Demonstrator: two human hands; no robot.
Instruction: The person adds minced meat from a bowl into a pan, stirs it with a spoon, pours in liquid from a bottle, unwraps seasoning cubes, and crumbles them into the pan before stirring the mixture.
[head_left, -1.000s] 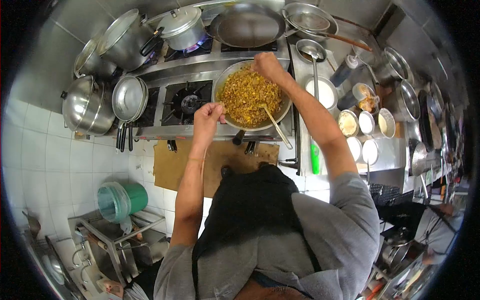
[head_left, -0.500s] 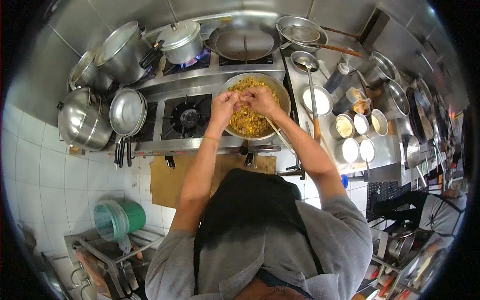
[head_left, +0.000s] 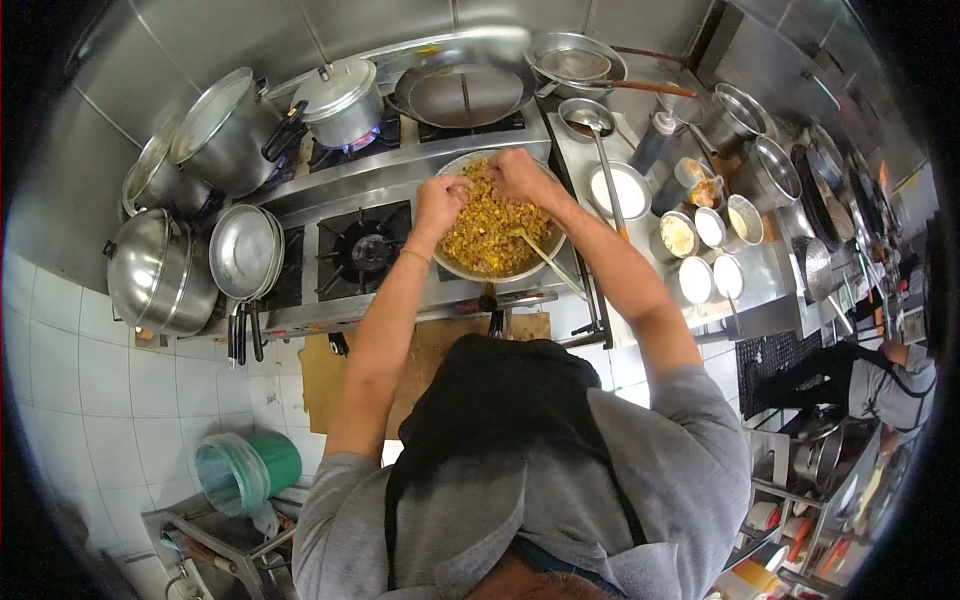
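A wide pan on the stove holds a yellow-brown chopped food mixture. A spoon or spatula rests in it, its handle over the front right rim. My left hand is over the pan's left side, fingers closed together; anything between them is too small to make out. Over the back of the pan is my right hand, its fingers bent down toward the food and closed, their tips partly hidden. The two hands are a little apart.
A pressure cooker sits over a lit burner beside a dark flat pan. Stacked pans and a steamer stand left. On the right counter are a ladle and several containers. Another person is at far right.
My hands first came together over the pan from its opposite sides, then moved slightly apart. The view has shifted and tilted a little.
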